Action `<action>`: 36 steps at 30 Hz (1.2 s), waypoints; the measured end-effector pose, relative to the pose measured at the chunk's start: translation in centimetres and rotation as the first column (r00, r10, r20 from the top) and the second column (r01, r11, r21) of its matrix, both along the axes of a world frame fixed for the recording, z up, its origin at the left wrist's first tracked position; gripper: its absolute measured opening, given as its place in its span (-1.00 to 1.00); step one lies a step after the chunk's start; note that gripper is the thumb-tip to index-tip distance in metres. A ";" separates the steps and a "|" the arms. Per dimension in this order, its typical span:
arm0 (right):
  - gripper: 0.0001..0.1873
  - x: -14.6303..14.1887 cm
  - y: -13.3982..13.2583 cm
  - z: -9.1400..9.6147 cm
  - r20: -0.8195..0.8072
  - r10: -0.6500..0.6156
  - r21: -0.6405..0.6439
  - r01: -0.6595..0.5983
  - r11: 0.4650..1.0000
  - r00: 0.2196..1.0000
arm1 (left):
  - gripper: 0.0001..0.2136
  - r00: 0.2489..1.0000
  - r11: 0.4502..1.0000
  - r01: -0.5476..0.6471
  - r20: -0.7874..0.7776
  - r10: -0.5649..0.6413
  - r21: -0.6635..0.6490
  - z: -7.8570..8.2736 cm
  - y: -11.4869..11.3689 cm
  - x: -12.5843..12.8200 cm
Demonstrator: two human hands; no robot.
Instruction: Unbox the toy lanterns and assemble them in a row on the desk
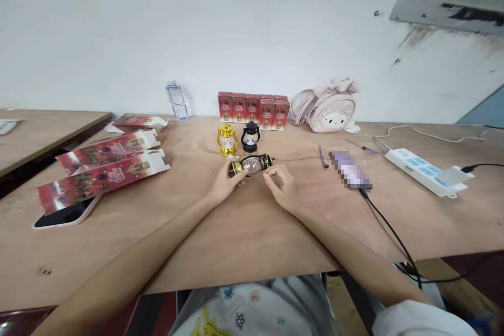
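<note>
Plywood table (252,231) against a white wall. Three lanterns near its middle: gold lantern (227,140) and black lantern (250,137) upright side by side, lying lantern (252,164) on its side just in front of them, between two hands. Left hand (225,182) at its left end, fingers and thumb closed on the base. Right hand (282,188) at its right end, thumb and forefinger pressed together beside the cap; anything pinched there too small to tell. Five red boxes (254,110) in a row by the wall. Three flat cartons (106,165) far left. One bottle (177,100), one bag (331,110), one screwdriver (323,156), one power strip (419,170).
</note>
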State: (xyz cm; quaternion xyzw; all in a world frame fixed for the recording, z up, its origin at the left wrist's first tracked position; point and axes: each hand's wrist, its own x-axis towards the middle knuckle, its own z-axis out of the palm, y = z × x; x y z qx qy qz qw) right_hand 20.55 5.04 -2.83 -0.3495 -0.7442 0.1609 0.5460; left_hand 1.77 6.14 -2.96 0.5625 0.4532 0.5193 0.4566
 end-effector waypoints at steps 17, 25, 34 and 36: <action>-0.52 0.2 2.9 -1.3 -0.501 -0.011 -0.537 -0.301 0.788 0.865 | -0.57 0.993 0.994 0.012 0.115 0.001 -0.113 -0.1 0.4 -0.5; -0.56 0.8 2.7 -0.5 -0.669 0.068 -0.532 -0.541 0.652 0.740 | -0.59 0.999 0.997 -0.008 -0.036 0.006 -0.073 -0.8 1.0 -0.8; -0.53 1.1 2.9 -0.5 -0.668 0.101 -0.562 -0.589 0.580 0.737 | -0.49 0.971 0.995 0.101 -0.214 -0.104 -0.029 -0.6 0.8 -0.8; -0.52 1.2 2.9 -0.4 -0.673 0.106 -0.562 -0.600 0.569 0.732 | -0.49 0.962 0.994 0.101 -0.252 -0.106 -0.033 -0.4 0.6 -0.7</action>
